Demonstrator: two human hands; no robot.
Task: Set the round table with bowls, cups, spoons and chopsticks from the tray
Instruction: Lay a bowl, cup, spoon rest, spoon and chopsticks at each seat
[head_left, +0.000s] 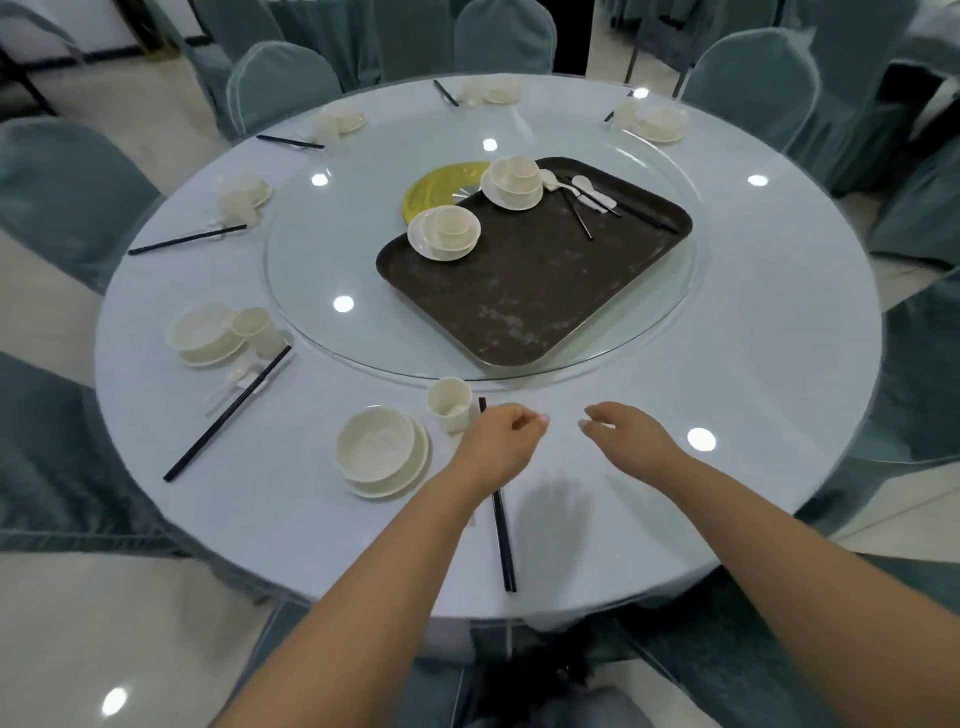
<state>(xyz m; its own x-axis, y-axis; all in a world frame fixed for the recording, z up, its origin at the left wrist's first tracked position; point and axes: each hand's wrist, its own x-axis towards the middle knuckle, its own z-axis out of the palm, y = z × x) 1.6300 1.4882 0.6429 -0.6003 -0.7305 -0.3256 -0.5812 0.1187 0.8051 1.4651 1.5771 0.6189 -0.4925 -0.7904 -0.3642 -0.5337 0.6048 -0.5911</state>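
Observation:
A dark brown tray (524, 291) lies on the glass turntable (322, 260). It carries two cream bowl-and-cup stacks (444, 232) (513, 182), white spoons (587, 189) and black chopsticks (579, 218). In front of me stand a cream bowl on a saucer (376, 449) and a cup (449, 402). Black chopsticks (503, 540) lie beside them. My left hand (501, 439) hovers over the chopsticks' far end, fingers loosely curled, holding nothing. My right hand (631, 436) floats just right of it, fingers apart and empty.
Several finished place settings ring the left and far rim of the round white table (779, 338). A yellow plate (441, 189) sits under the tray's far corner. Grey-blue covered chairs (280, 88) surround the table.

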